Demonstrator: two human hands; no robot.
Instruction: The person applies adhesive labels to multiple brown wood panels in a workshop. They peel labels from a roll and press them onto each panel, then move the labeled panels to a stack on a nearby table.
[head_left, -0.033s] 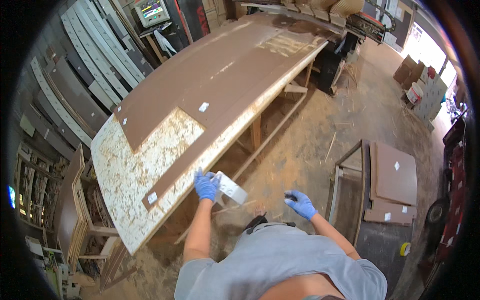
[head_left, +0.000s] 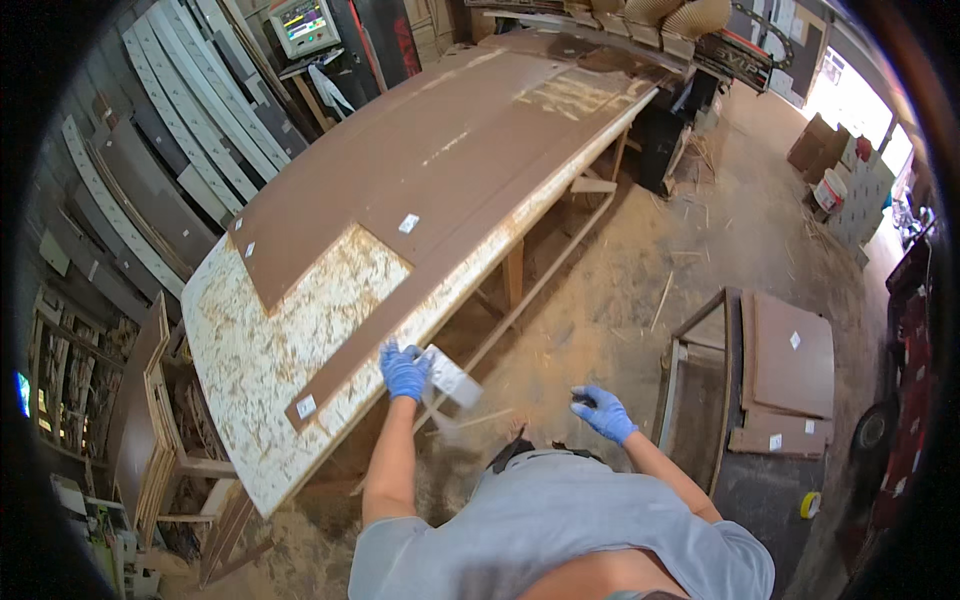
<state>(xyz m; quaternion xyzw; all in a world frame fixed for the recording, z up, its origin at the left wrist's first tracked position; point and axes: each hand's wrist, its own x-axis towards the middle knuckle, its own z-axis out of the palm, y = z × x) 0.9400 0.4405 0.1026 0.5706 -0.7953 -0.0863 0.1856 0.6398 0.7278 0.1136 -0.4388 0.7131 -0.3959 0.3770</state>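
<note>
My left hand [head_left: 405,372], in a blue glove, is closed on a strip of white labels [head_left: 455,378] that hangs off to its right. The hand is at the near edge of a large work table, by its dusty white board [head_left: 245,385]. A long brown panel [head_left: 350,366] lies along that edge, with a small white label [head_left: 305,407] at its near end. My right hand [head_left: 606,415], also gloved, is in the air over the floor, its fingers curled round a small dark object [head_left: 583,400] whose kind I cannot make out.
Larger brown panels [head_left: 470,130] cover the table's far part, under a machine [head_left: 650,40] at the back. To the right, a dark bench [head_left: 755,500] carries cut brown panels [head_left: 793,350] and a yellow tape roll [head_left: 810,504]. Long boards [head_left: 190,100] lean at the left.
My left hand has shifted slightly left with the label strip, which has swung a little. My right hand has barely moved.
</note>
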